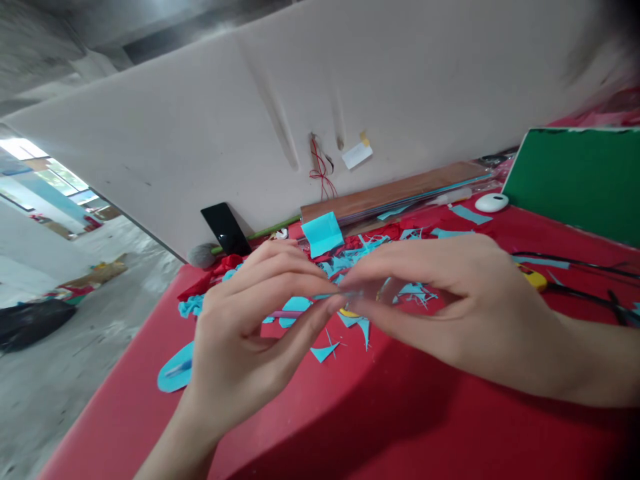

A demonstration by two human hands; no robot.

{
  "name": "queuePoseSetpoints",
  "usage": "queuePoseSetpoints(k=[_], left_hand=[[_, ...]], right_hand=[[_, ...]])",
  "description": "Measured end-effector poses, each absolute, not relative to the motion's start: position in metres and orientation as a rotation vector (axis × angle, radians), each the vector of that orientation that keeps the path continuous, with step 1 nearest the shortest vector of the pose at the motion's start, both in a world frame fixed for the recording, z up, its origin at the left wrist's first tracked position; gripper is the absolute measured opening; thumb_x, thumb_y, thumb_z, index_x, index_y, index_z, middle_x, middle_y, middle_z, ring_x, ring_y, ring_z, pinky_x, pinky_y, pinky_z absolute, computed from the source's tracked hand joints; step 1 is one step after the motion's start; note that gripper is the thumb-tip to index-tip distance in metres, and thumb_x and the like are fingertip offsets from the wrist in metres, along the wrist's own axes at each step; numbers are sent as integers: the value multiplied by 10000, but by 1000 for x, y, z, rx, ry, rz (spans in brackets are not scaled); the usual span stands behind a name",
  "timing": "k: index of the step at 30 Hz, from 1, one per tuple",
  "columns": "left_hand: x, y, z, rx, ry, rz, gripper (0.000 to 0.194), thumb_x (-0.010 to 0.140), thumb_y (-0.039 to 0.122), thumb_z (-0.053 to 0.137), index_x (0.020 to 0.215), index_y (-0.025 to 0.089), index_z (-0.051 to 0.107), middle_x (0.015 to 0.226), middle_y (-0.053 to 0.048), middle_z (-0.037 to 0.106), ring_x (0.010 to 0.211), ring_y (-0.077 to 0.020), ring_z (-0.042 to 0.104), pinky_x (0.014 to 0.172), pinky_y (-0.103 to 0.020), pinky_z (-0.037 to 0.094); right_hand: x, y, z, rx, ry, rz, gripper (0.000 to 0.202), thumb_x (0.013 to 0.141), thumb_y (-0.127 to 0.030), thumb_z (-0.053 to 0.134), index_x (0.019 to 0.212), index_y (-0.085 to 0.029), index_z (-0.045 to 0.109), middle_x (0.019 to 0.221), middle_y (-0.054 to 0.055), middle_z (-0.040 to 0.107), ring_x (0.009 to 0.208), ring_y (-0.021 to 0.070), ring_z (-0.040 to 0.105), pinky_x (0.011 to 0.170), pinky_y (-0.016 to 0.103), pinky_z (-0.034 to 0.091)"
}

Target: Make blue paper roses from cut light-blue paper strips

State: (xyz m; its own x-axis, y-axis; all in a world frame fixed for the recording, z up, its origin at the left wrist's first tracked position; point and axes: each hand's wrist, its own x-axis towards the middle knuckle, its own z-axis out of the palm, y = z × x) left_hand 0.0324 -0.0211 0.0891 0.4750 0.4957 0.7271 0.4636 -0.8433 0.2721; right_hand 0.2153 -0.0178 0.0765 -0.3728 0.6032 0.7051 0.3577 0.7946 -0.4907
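Observation:
My left hand [260, 320] pinches a thin light-blue piece [325, 296] between thumb and forefinger, above the table. From the right, my right hand [445, 307] meets it with thumb and forefinger closed at the piece's other end. Those right fingertips are blurred, and the piece is mostly hidden. Beneath the hands lie several light-blue scraps [325, 351], cut into slivers and pointed shapes. A pinkish-purple stick [285, 314] shows behind my left fingers. Left of my left wrist, a rounded blue cutout [170, 380] lies flat with a pen-like blue object [179, 368] on it.
The red table [300, 427] meets an upright pale board [200, 133] at the back. A black phone [226, 227] leans there, beside a folded blue square [323, 233]. At right are a white mouse-like object [491, 203], a green board [580, 180] and a yellow-and-black tool [534, 279].

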Motion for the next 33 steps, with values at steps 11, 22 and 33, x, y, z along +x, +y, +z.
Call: queuePoseSetpoints(k=[11,22,33], left_hand=[[32,-22,89,2645,907,1304,124,713,36,626,710,155,593,686,18,605,689,-105,545,804,-326,441],[2,-11,100,2427,1463,614,251,836,349,479,646,222,583,653,51,603,596,-90,548,529,-195,411],[-87,17,2,2948,1656,134,258,851,261,411,773,194,648,774,-46,679,751,-207,591,708,-334,426]], right_hand=[[215,-16,76,-744,-2056,309,90,765,-105,576,717,-139,645,625,-48,626,552,32,519,551,141,391],[208,1,62,-802,-2113,351,136,716,-39,546,637,-125,616,606,-28,622,531,45,505,550,158,391],[198,12,49,-900,-2220,668,191,760,-98,489,608,-136,599,565,-28,576,532,61,480,520,177,371]])
